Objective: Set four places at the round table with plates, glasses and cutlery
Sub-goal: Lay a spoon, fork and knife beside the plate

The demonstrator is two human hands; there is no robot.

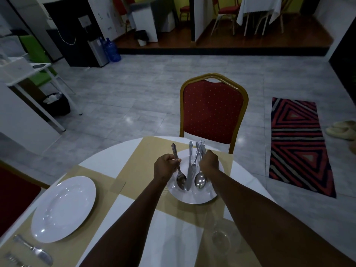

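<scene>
Fingers of left hand (166,166) curled round a spoon (179,170) handle; right hand (209,160) grips the cutlery bundle (198,162) — all above the far plate (194,197). Long axes run away from the person — bowls nearest, bare placemat (134,170) just left.

We see two bare forearms, no sleeves. Left hand (166,166) and right hand (209,160): we note no rings or watch.

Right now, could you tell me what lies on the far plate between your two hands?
In the head view, a table knife lies on the far plate between the left hand, gripping a spoon, and the right hand, holding bunched cutlery.
</scene>
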